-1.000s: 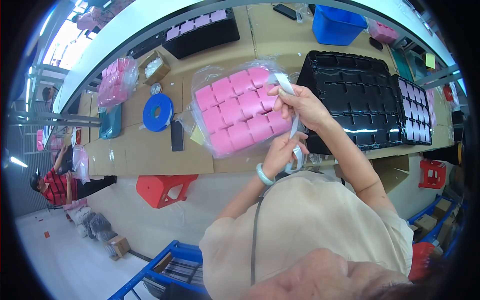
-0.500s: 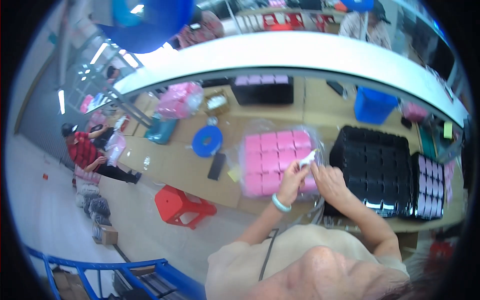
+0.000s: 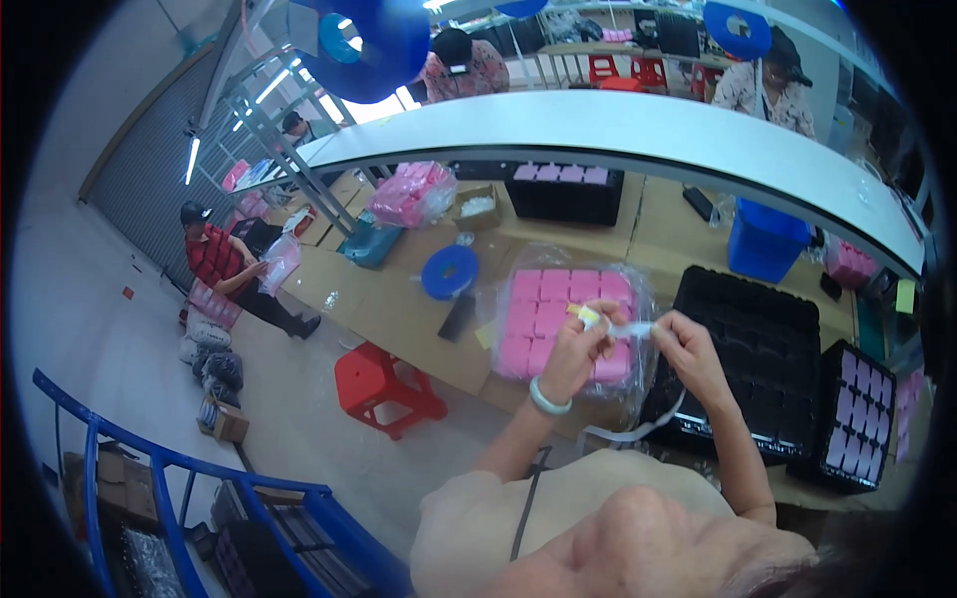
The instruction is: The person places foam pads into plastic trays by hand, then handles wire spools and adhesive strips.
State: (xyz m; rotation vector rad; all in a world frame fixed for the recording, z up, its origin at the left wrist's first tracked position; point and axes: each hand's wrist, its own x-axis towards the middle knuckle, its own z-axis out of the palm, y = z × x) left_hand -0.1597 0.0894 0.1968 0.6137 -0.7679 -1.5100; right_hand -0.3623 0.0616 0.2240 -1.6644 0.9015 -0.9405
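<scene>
Over a clear plastic bag of pink blocks set in a grid, both my hands are raised close together. My left hand, with a pale bangle at the wrist, is closed on a small white and yellow piece, too small to name. A whitish strip runs from it to my right hand, whose fingers pinch the strip's other end. A large black tray with a grid of hollows lies beside my right hand. Below it, a white band curls along the table's near edge.
A black tray of lilac blocks stands far right; another black box is at the back. Nearby are a blue ring-shaped reel, a dark flat block and a blue bin. A red stool and blue rack stand left.
My hands have moved apart, and the whitish strip now spans between them. The view has shifted, so the surroundings sit further right and lower. The black tray's surface now shows hollows.
</scene>
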